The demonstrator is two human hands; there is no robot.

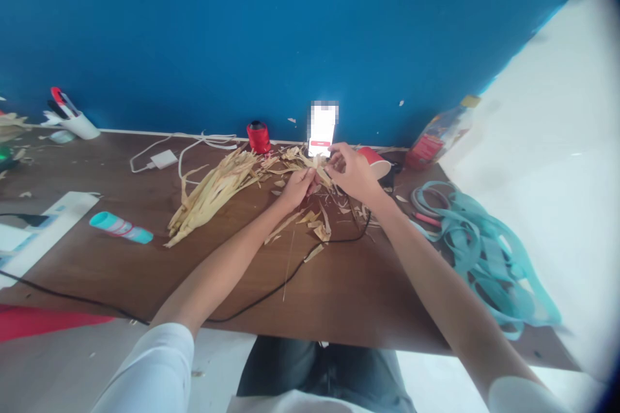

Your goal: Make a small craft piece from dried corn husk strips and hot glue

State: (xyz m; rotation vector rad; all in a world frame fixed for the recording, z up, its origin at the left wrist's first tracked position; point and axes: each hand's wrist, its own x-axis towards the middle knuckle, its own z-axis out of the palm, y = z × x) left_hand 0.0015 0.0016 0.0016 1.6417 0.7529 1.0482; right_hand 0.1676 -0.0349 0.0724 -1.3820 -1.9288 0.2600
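**A:** Can anything be read on your table?

**B:** No. At your far left, the white cup (81, 125) of pens shows no writing. The teal tube (121, 227) lying on the brown table (121, 274) has pinkish bands, with any print too small to tell. The phone (322, 130) propped against the blue wall (242, 26) has a bright screen with a red bar, its words blurred. The bottle (438, 135) further right wears a red label that is just as unreadable.

**A:** And your fingers?

**B:** Your left hand (298, 187) is closed, its fingertips pinched on a pale strip (317, 174), just right of the heap of dried strips (213, 190). Your right hand (351, 173) faces it closely, fingers curled and nipping the same strip from above. The strip sits between your two hands, over the table and in front of the phone.

**A:** What lies around them?

**B:** A white charger (163, 159) and its cable lie behind the heap, and a red spool (258, 137) stands at the wall. Torn scraps (314, 222) lie beneath your hands. A black cable (271, 290) crosses the table under your forearms. A red cup (375, 161) lies tipped just behind your right hand, which hides part of it. Teal straps (484, 251) are piled at the right edge.
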